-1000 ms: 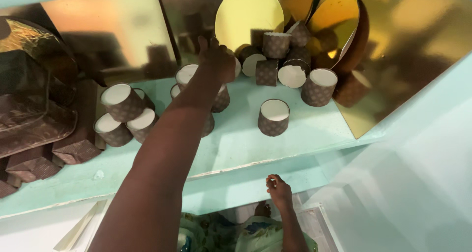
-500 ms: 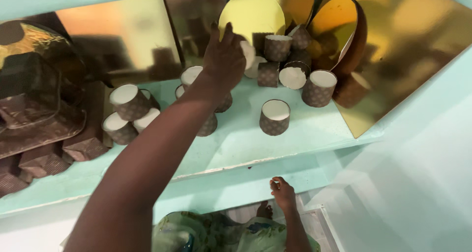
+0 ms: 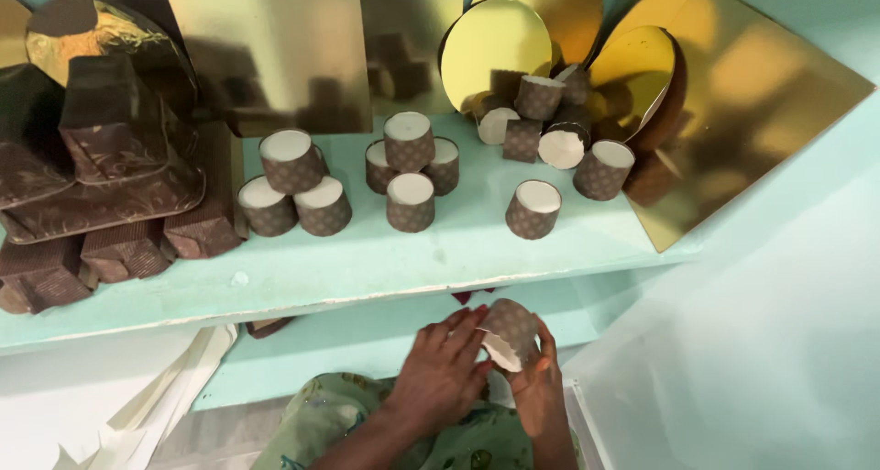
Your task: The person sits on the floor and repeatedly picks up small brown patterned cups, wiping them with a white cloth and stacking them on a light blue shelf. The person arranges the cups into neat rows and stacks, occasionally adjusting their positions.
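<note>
Below the shelf edge, both my hands hold one brown dotted paper baking cup (image 3: 507,326), tilted so its white inside faces down toward me. My left hand (image 3: 442,371) grips its left side and my right hand (image 3: 541,389) cups it from the right and below. Above them, several matching cups stand on the mint-green shelf (image 3: 367,264): a small stacked group (image 3: 410,163) in the middle, another group (image 3: 291,184) to its left, one cup alone (image 3: 533,209), and a pile (image 3: 550,126) at the back right.
Gold cake boards, square (image 3: 275,57) and round (image 3: 495,53), lean against the shelf's back wall. Dark brown paper baking moulds (image 3: 101,186) are stacked at the left. A second green shelf (image 3: 348,342) lies below, with white paper sheets (image 3: 165,406) at lower left.
My left hand has come down from the cups on the shelf. It now meets my right hand below the shelf edge, and both hold a cup.
</note>
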